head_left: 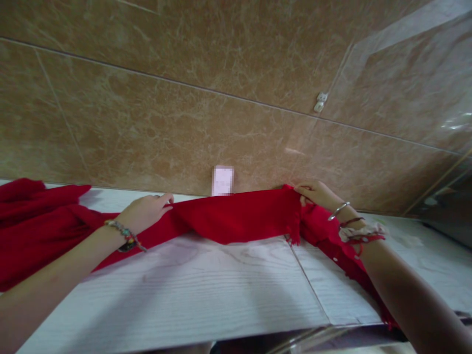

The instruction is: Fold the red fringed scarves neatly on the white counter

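Observation:
A long strip of red cloth (239, 216) with a frayed short end runs between my two hands over a white wood-grain surface. My left hand (147, 211), a beaded bracelet at its wrist, is closed on the strip's upper edge. At the strip's far right corner, my right hand (319, 194) pinches the cloth between thumb and fingers. More red fabric (324, 236) with small white dots passes beneath my right wrist towards the front edge. To the left, a larger bunched heap of red cloth (33, 231) lies partly under my left forearm.
Behind the strip, a small pale rectangular object (223, 181) with a blurred face stands against the brown marbled tile wall (165, 128). A white socket-like fitting (320, 102) is on the wall. The white surface (206, 290) ends at a front edge near the bottom.

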`<control>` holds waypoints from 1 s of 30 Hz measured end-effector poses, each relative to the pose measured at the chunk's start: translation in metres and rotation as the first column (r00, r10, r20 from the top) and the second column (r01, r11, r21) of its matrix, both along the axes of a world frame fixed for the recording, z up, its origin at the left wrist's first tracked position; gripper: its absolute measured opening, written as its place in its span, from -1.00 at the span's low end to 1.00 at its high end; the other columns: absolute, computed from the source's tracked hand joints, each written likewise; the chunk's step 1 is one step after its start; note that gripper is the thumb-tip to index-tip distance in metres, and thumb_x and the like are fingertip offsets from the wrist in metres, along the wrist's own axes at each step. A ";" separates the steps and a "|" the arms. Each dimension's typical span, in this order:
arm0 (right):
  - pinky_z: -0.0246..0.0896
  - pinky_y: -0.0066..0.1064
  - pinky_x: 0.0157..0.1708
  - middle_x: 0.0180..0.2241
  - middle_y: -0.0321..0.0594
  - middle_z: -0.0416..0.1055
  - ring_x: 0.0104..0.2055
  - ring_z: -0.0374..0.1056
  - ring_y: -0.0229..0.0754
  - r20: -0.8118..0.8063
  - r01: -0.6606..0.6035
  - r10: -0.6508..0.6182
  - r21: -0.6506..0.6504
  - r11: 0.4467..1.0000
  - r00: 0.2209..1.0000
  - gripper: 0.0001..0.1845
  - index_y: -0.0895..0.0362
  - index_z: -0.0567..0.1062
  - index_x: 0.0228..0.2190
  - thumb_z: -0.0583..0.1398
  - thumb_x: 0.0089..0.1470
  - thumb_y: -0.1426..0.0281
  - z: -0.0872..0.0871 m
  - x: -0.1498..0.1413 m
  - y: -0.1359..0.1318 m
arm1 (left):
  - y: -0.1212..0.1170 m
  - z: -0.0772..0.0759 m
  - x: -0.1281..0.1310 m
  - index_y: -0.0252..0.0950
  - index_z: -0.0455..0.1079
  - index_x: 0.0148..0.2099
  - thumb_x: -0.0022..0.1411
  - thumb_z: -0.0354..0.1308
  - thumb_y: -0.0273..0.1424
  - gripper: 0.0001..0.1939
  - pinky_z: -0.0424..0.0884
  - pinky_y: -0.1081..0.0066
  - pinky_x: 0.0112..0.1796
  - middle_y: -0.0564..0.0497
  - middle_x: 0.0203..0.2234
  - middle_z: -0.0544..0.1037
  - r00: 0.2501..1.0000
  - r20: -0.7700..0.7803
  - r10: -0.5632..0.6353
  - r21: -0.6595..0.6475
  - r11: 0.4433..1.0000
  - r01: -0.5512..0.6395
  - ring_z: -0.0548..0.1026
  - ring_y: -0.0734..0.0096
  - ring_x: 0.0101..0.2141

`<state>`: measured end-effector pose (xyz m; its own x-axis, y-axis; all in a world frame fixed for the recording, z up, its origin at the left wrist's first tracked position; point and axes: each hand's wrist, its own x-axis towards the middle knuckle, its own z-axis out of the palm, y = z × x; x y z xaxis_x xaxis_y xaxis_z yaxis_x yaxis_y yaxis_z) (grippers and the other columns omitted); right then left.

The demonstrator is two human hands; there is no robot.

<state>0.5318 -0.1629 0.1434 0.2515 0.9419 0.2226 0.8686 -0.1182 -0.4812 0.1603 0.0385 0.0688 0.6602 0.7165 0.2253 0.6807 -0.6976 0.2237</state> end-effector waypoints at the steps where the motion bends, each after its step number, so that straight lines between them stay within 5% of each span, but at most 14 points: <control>1: 0.04 -0.50 -0.69 -0.79 -0.34 0.30 -0.75 0.11 -0.36 -0.052 0.022 -0.021 0.005 1.000 0.998 -0.58 0.13 0.29 -0.70 0.04 -0.14 0.04 0.002 0.000 0.000 | -0.001 0.002 0.001 -0.28 0.26 -0.21 0.11 -0.18 -0.32 -0.73 0.32 0.26 -0.34 -0.08 -0.51 0.48 1.000 -0.015 0.015 0.022 1.000 -0.014 0.45 0.15 -0.40; 6: 0.18 -0.51 -0.65 -0.62 -0.24 0.44 -0.56 0.36 -0.24 -0.264 0.180 -0.156 0.071 0.981 0.952 -0.68 0.14 0.36 -0.62 0.13 -0.14 0.14 0.010 0.010 -0.005 | -0.018 0.000 0.006 -0.26 0.23 -0.25 0.11 -0.23 -0.27 -0.72 0.32 0.37 -0.29 -0.04 -0.39 0.49 0.979 0.095 -0.181 -0.082 0.979 0.189 0.44 0.29 -0.35; 12: 0.27 -0.45 -0.62 -0.58 -0.17 0.46 -0.52 0.40 -0.16 -0.234 0.234 -0.224 0.015 0.972 0.946 -0.74 0.15 0.40 -0.64 0.12 -0.06 0.28 0.009 0.027 -0.012 | -0.049 -0.011 0.006 -0.24 0.26 -0.25 0.01 -0.01 -0.20 -0.73 0.31 0.46 -0.26 0.08 -0.34 0.49 0.899 0.136 -0.417 -0.369 0.821 0.437 0.43 0.38 -0.31; 14: 0.29 -0.41 -0.63 -0.61 -0.18 0.45 -0.56 0.38 -0.16 -0.210 0.248 -0.246 -0.016 0.969 0.946 -0.75 0.16 0.42 -0.61 0.10 -0.04 0.29 0.006 0.031 -0.011 | -0.057 -0.017 0.006 -0.23 0.27 -0.20 -0.06 0.09 -0.23 -0.66 0.30 0.47 -0.26 0.07 -0.32 0.48 0.895 0.098 -0.436 -0.406 0.803 0.436 0.42 0.37 -0.29; 19: 0.35 -0.35 -0.55 -0.65 -0.20 0.45 -0.55 0.40 -0.15 -0.226 0.204 -0.207 -0.037 0.978 0.952 -0.80 0.16 0.44 -0.57 0.12 -0.05 0.32 -0.002 0.038 -0.005 | -0.059 -0.028 0.005 -0.22 0.30 -0.14 0.02 0.01 -0.26 -0.68 0.29 0.46 -0.29 0.04 -0.36 0.50 0.921 0.009 -0.390 -0.339 0.865 0.370 0.43 0.35 -0.31; 25: 0.34 -0.40 -0.57 -0.65 -0.24 0.45 -0.58 0.39 -0.19 -0.249 0.192 -0.216 -0.117 0.974 0.944 -0.79 0.14 0.39 -0.62 0.12 -0.07 0.30 -0.013 0.038 0.000 | -0.033 -0.021 -0.004 -0.24 0.30 -0.36 0.13 -0.21 -0.22 -0.69 0.27 0.49 -0.38 0.06 -0.49 0.49 0.953 0.055 -0.297 -0.282 0.911 0.300 0.42 0.42 -0.45; 30: 0.30 -0.45 -0.65 -0.68 -0.26 0.45 -0.61 0.38 -0.21 -0.229 0.061 -0.101 -0.176 0.982 0.968 -0.72 0.12 0.36 -0.68 0.14 -0.10 0.21 -0.032 0.036 0.008 | -0.019 -0.034 -0.016 -0.25 0.28 -0.40 -0.04 -0.04 -0.27 -0.82 0.27 0.52 -0.44 0.11 -0.55 0.45 0.935 -0.046 -0.351 -0.409 0.861 0.303 0.39 0.44 -0.49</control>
<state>0.5678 -0.1551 0.1114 0.3546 0.9349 -0.0105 0.7171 -0.2792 -0.6387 0.1445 0.0195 0.0349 0.8756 0.4684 -0.1182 0.4667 -0.7569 0.4575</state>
